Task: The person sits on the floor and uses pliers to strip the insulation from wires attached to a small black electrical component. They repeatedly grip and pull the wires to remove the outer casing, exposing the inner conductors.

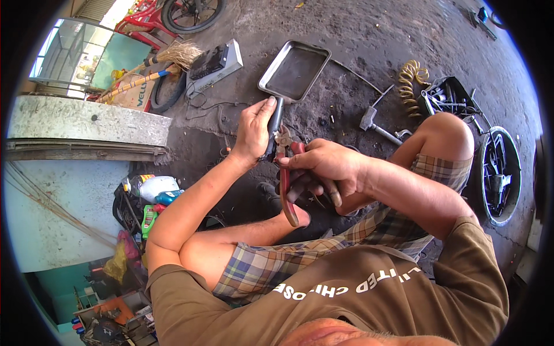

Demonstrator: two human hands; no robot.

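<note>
My left hand (253, 130) is closed around the black handle (277, 115) of a shallow rectangular metal pan (295, 71), which points away from me over the dark floor. In my right hand (332, 164) are red-handled pliers (284, 187), their handles spread apart. The pliers' jaws (283, 137) are beside the near end of the pan handle, just right of my left hand. Whether the jaws touch or grip anything there cannot be made out. Some of the right fingers are curled below the pliers, partly in shadow.
Right of the pan lie a T-handled tool (381, 94), a hammer (369, 119) and a coiled yellow hose (408, 86). Farther right are a black tool tray (430, 104) and a round tub (513, 205) of metal parts. A grey box (231, 60), brooms (179, 55) and bottles (158, 187) are at left.
</note>
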